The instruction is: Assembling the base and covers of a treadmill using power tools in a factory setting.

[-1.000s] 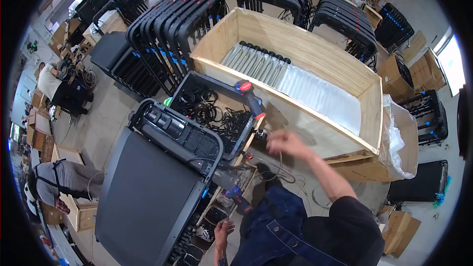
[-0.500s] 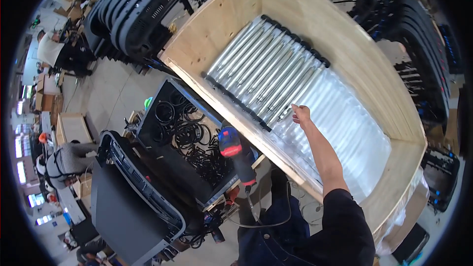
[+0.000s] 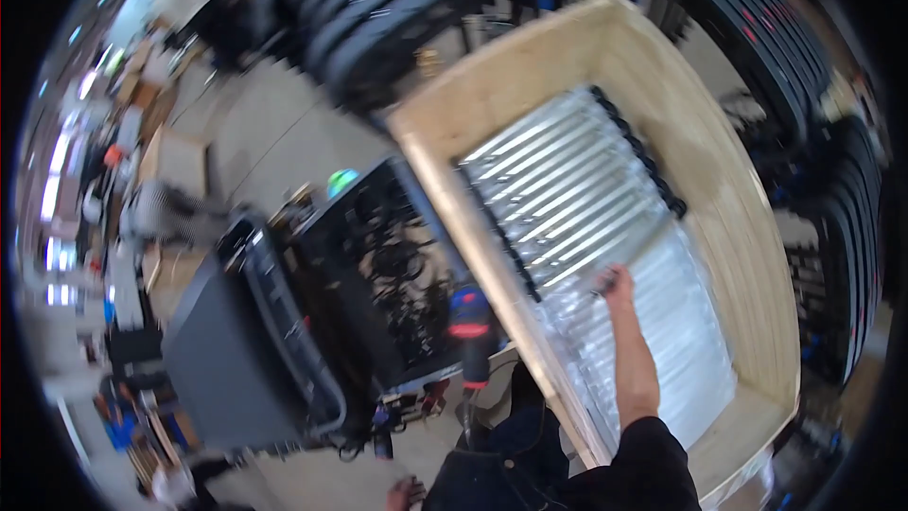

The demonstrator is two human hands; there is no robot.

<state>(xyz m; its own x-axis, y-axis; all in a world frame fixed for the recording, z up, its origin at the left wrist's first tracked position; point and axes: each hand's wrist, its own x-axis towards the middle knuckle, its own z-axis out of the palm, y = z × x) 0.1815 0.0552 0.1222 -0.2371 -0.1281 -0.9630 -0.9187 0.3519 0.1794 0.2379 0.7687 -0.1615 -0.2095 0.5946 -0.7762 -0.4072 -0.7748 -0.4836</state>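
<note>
My right hand [image 3: 617,286] reaches into a large plywood crate [image 3: 705,104], low over its contents. Its fingers are curled together, and blur hides what is between them. Just beyond it lies a row of shiny metal tubes [image 3: 558,199] with black ends, side by side. Clear plastic sheeting [image 3: 662,341] covers the near part of the load, under my forearm. My left hand [image 3: 405,492] shows at the lower edge, away from the crate; its fingers are smeared. A black, red and blue power tool [image 3: 468,326] stands outside the crate's left wall.
Left of the crate, a dark open bin [image 3: 378,274] holds black rings and small parts. A dark grey molded panel [image 3: 232,350] stands beside it. Stacked black panels [image 3: 388,19] rise behind, with more stacks [image 3: 842,237] to the right. People work at far left.
The view has turned, shifting the crate's contents. My right hand stays low over the load, close to the tubes' near end. My left hand has come into view at the lower edge.
</note>
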